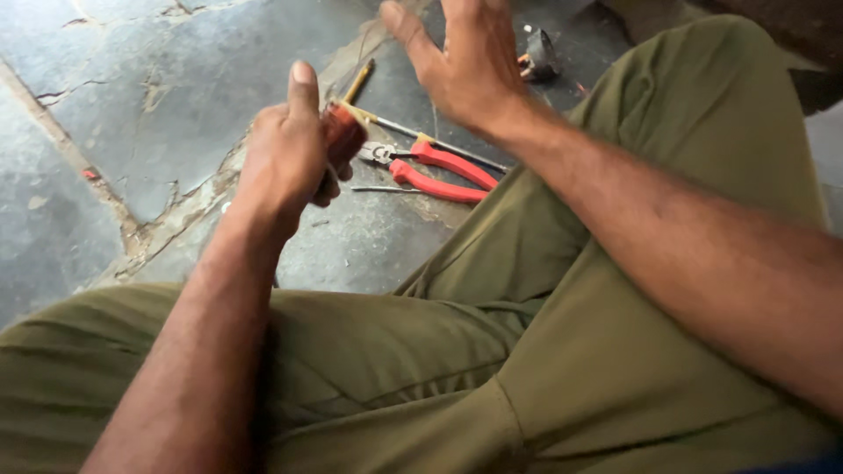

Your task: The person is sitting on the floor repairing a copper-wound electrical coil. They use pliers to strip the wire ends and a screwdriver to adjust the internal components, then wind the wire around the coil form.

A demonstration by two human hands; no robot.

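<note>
Olive trousers [527,369] filled the foreground; left hand [285,154] gripped a reddish-brown coil [342,132], right hand [470,57] spread open, empty, above red pliers [439,171] on cracked floor [132,96].

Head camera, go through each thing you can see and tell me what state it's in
Left hand: closed around a reddish-brown part.
Reddish-brown part: held above the floor.
Right hand: open, fingers spread, holding nothing.
Red-handled pliers: lying on the floor, handles apart.
Screwdriver: lying flat beside the pliers.
Stone floor: cracked.
</note>
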